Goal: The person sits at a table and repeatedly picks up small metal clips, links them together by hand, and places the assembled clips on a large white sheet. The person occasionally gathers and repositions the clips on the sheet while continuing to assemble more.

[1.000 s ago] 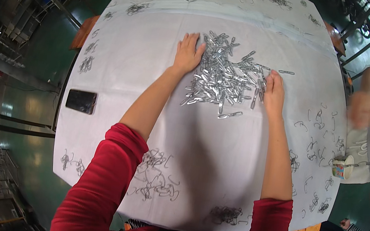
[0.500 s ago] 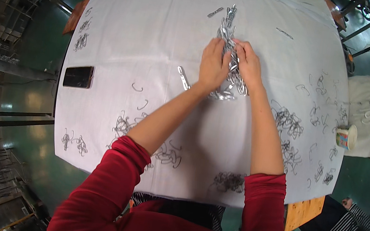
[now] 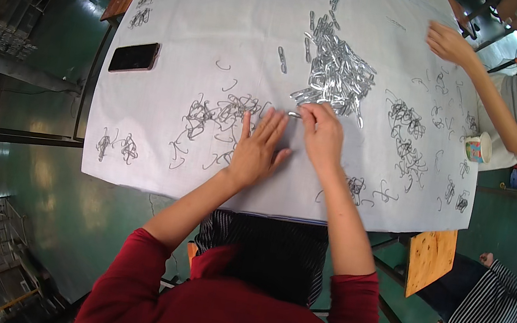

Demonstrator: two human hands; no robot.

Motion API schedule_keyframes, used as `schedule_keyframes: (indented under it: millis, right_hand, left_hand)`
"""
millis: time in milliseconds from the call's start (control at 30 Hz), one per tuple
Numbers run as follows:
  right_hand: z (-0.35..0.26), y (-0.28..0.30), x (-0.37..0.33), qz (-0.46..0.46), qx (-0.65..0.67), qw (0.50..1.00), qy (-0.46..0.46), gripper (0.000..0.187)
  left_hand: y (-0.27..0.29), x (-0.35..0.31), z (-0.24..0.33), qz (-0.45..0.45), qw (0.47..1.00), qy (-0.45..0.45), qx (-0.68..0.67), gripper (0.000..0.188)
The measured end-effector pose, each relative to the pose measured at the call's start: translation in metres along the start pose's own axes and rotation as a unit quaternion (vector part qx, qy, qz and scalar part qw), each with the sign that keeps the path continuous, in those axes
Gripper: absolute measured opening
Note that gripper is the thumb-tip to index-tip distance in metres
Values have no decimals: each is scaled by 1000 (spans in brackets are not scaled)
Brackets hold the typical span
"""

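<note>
A heap of small shiny metal clips (image 3: 335, 72) lies on the white cloth-covered table (image 3: 180, 14). My left hand (image 3: 258, 148) rests flat on the cloth, fingers spread, just below and left of the heap. My right hand (image 3: 321, 134) is beside it, its fingertips pinching one small metal clip (image 3: 294, 114) at the heap's near edge. Tangles of dark bent wire pieces (image 3: 220, 115) lie on the cloth to the left of my left hand.
A black phone (image 3: 134, 56) lies near the table's left edge. Another person's arm (image 3: 486, 89) reaches over the far right corner, next to a small patterned cup (image 3: 477, 147). More dark wire clusters (image 3: 411, 135) dot the right side. A wooden stool (image 3: 431, 256) stands lower right.
Both hands have come down from the heap toward the near edge. The left hand has spread flat on the cloth, and the right now pinches a single clip. The view has shifted.
</note>
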State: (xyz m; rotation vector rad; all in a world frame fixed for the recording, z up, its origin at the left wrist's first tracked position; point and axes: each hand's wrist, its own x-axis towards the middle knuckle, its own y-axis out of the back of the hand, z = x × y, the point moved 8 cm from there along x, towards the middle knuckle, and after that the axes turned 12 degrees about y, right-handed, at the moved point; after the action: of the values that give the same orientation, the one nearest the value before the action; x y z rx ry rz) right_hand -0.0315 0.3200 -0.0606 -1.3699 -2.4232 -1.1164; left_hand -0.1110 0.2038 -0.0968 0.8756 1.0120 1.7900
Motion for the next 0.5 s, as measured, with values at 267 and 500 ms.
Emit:
schedule_keyframes:
  millis: [267,500]
  right_hand:
    - [-21,-32,-41,-100,5,995,-13,14]
    - [33,4,-24,-86,-285,951,82,37]
  left_hand:
    - [37,-26,-65,90,989,79,82,40]
    - [51,-45,-30,99,991,83,-46,34]
